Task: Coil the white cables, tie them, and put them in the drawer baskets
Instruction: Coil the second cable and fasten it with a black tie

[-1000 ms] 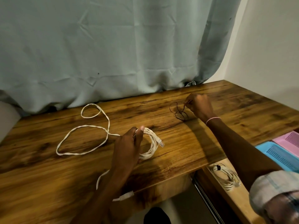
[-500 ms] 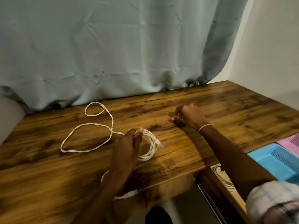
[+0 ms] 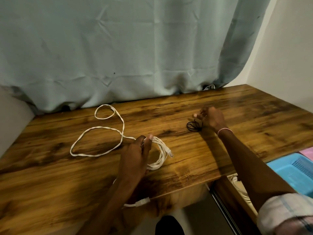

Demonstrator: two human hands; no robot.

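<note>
Left hand point(image 3: 135, 155) round white cable point(image 3: 161, 154); right hand point(image 3: 211, 119) at black ties point(image 3: 192, 126)

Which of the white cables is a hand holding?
The half-coiled white cable on the desk, gripped by the left hand; the other cable lies untouched in the drawer.

A wooden desk point(image 3: 254, 126) backed by a pale teal curtain point(image 3: 118, 48).
The creased curtain hangs along the desk's far edge, its hem meeting the wood. A white wall point(image 3: 288, 56) rises beyond the right edge, and a pale grey surface point(image 3: 10, 119) stands by the far left corner.
</note>
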